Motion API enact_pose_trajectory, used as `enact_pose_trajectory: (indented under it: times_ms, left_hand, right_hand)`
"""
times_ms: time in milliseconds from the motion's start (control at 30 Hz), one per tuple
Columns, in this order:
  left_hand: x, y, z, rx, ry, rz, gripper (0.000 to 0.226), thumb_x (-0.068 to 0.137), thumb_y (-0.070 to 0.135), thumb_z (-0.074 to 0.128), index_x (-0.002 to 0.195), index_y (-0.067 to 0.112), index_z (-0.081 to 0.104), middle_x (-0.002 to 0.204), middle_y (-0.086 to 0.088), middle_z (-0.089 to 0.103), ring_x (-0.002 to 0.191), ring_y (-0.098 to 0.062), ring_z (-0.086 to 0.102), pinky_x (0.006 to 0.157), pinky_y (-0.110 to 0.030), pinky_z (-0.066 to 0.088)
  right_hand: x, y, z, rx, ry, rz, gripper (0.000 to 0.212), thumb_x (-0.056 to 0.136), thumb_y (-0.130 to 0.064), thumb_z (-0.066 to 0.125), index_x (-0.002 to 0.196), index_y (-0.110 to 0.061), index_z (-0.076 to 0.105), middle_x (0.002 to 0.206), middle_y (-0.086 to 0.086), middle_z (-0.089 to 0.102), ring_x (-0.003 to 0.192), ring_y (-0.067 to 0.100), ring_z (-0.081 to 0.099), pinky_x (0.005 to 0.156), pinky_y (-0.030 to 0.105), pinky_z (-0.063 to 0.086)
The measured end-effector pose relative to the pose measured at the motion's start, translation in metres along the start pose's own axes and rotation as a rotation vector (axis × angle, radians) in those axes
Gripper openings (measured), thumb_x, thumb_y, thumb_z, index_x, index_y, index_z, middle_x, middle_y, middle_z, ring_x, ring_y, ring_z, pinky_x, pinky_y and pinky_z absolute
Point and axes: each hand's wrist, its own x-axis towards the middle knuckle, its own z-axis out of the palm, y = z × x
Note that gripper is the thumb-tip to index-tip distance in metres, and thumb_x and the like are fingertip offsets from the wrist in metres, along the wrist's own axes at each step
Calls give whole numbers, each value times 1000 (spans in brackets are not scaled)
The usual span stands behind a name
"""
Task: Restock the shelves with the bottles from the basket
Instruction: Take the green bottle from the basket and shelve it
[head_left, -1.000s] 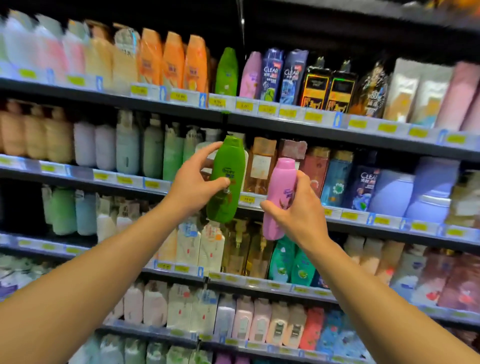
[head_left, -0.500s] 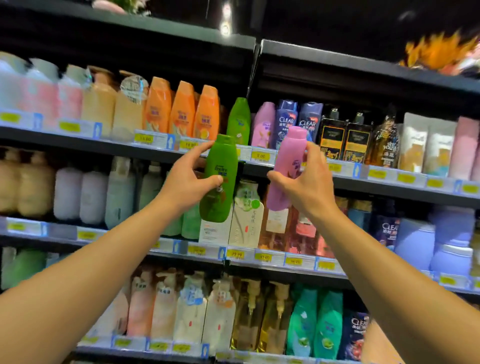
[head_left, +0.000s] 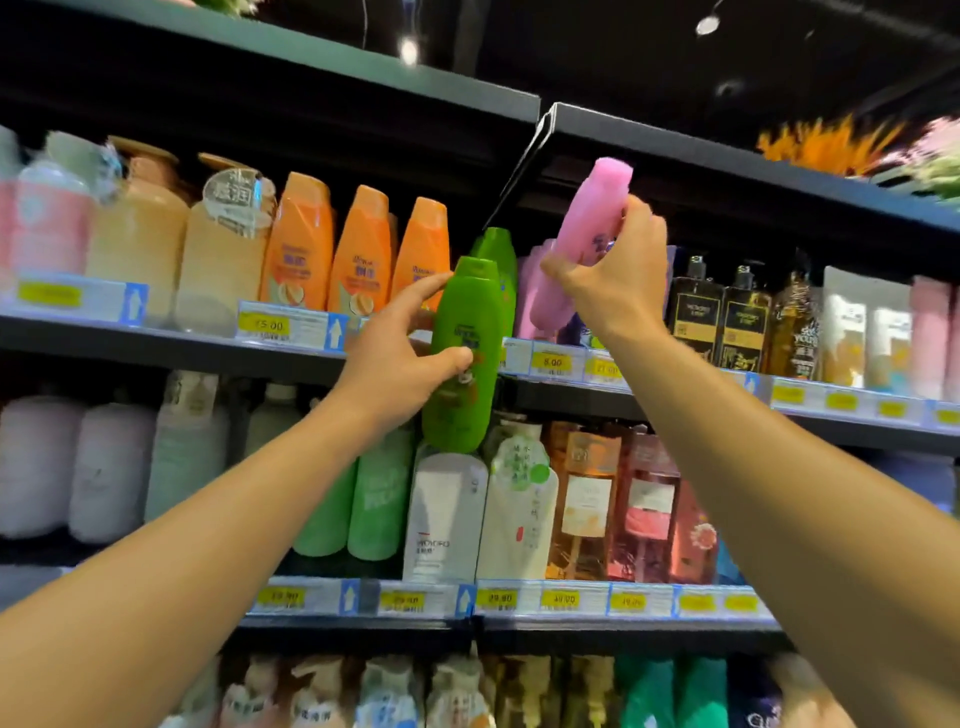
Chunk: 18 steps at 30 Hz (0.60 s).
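Right, shelving unit (head_left: 156, 338) fills the whole wall, dark boards with yellow price tags (head_left: 265, 325) along the front edges, several tiers of bottles. Top tier from the left: pale peach bottles (head_left: 140, 228), then three orange bottles (head_left: 358, 249), then a green bottle on the shelf (head_left: 501, 254), some pink ones partly hidden, dark pump bottles (head_left: 717, 312) to the right. Tier below: white and lilac bottles (head_left: 78, 467), green ones, a white bottle (head_left: 441, 514), amber pump bottles (head_left: 587, 499).

Both bare arms reach up at the top tier. Left hand (head_left: 395, 358) has its grip closed round a green bottle (head_left: 465, 353), fingers behind, thumb across the label; bottle upright, cap up, held in the air in front of the shelf edge, just before the matching green one. Right hand (head_left: 618, 280) has its grip wrapped round a pink bottle (head_left: 582, 244), tilted, cap end up and to the right, lifted above the pink row near the shelf join. Pink bottle blurred, label unreadable.
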Motion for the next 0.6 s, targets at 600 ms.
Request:
enact_pose_trajectory:
  times_ms: [600]
  left_hand:
    - [11, 2, 0, -11, -30, 21, 66, 84, 6, 75, 139, 32, 49, 119, 17, 61, 111, 3, 57, 89, -33, 57]
  right_hand:
    - [-12, 15, 23, -469, -158, 76, 91, 74, -61, 73, 145, -23, 31, 132, 10, 50, 119, 37, 47, 95, 49, 43]
